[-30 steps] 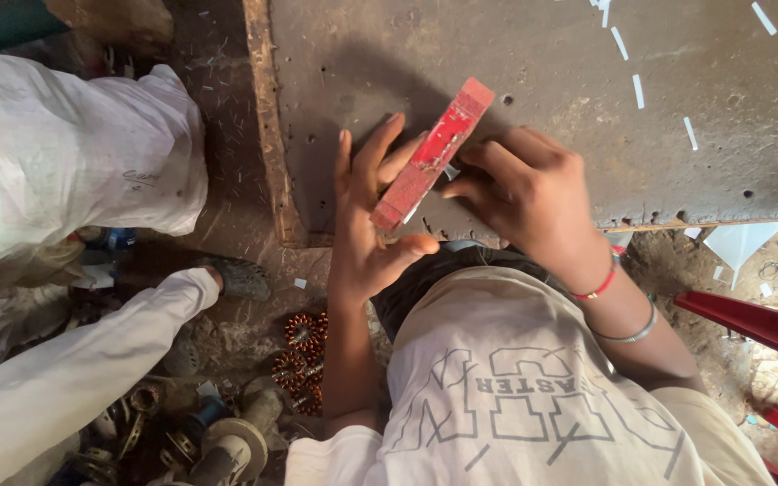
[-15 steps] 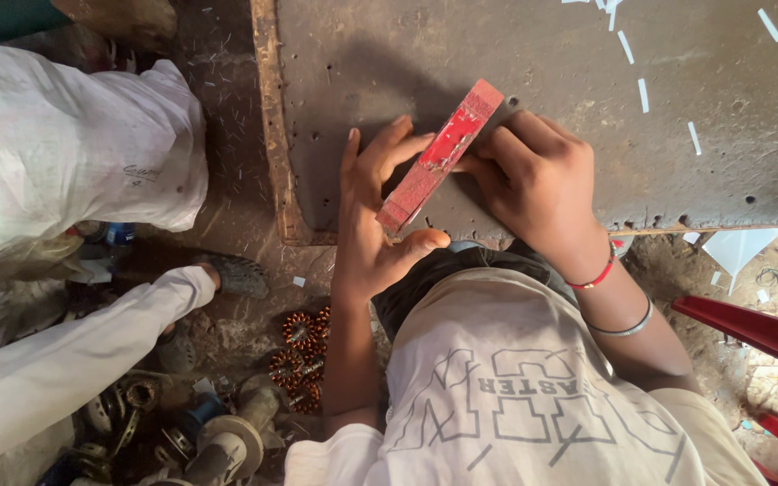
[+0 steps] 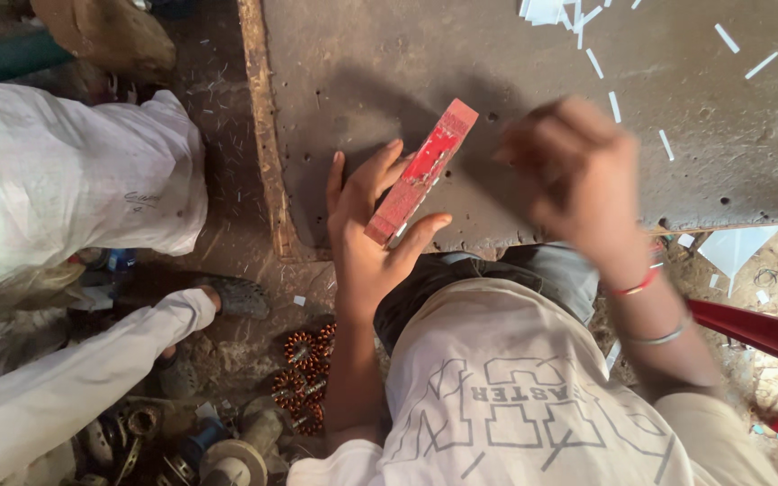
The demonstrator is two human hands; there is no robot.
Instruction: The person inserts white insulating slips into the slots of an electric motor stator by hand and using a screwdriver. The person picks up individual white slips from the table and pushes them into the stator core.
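Note:
A long red block [image 3: 420,171] lies slanted on the worn grey work board [image 3: 515,72]. My left hand [image 3: 366,229] holds its near end between thumb and fingers. Blurred with motion, my right hand [image 3: 578,175] hovers just right of the block, fingers curled; I cannot make out anything in it. Thin white paper strips [image 3: 605,67] are scattered over the board's far right part.
A person in white clothes [image 3: 56,189] sits at the left, one sandalled foot [image 3: 227,292] near the board's corner. Copper-wound coils [image 3: 303,373] and metal motor parts [image 3: 218,445] lie on the ground below. A red plastic chair [image 3: 767,337] is at the right.
My right hand has come off the red block and moved right, now blurred. The left hand keeps its hold on the block's near end.

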